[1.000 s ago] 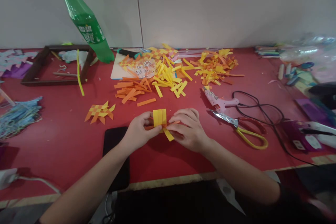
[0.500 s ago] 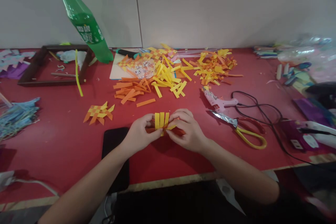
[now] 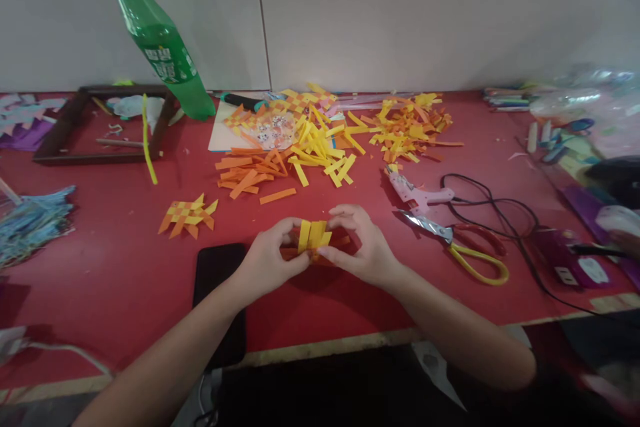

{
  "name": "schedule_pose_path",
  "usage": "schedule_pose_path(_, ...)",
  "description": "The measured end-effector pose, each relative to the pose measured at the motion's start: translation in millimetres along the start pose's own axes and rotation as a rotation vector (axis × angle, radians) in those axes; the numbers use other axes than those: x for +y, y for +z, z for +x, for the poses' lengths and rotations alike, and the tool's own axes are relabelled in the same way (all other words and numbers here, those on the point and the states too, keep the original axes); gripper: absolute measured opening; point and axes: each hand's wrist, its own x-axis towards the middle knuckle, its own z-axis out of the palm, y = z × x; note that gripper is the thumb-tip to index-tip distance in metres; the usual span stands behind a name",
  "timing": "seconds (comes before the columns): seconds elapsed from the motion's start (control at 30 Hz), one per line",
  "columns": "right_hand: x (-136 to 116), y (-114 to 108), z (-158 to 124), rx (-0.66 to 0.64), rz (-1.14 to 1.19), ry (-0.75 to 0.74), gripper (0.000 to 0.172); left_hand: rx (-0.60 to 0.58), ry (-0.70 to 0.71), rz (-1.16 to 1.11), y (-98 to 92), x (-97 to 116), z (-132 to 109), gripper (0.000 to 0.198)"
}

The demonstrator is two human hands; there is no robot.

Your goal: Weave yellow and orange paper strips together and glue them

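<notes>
A small weave of yellow and orange paper strips sits between my two hands just above the red table. My left hand pinches its left side, thumb and fingers closed on the strips. From the right, my right hand closes its fingertips on the same piece. A finished woven piece lies flat to the left. Loose orange strips and yellow strips lie in heaps behind my hands.
A black phone lies under my left forearm. Scissors with yellow and red handles and a pink glue gun with black cable lie at right. A green bottle leans by a wooden frame at back left.
The yellow strips stood upright a second ago; now they are tilted and drawn lower between my fingers. Both hands have closed in tighter on the weave.
</notes>
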Motion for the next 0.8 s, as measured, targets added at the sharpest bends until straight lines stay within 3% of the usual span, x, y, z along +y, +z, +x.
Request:
schedule_pose_path(0.23,2,-1,-2,-0.053,0.158,0.083,0.039,-0.040,-0.032,0.006,-0.3,2,-2,0.050)
schedule_pose_path(0.47,-5,1,3,0.146,0.280,0.220,0.028,0.115,-0.186,-0.355,-3.0,6,5,0.075)
schedule_pose_path(0.67,-9,5,3,0.191,0.385,0.242,0.029,0.007,-0.212,-0.529,1.9,8,6,0.068)
schedule_pose_path(0.8,-7,7,2,0.186,0.380,0.210,0.028,0.045,-0.186,-0.518,3.3,8,6,0.060)
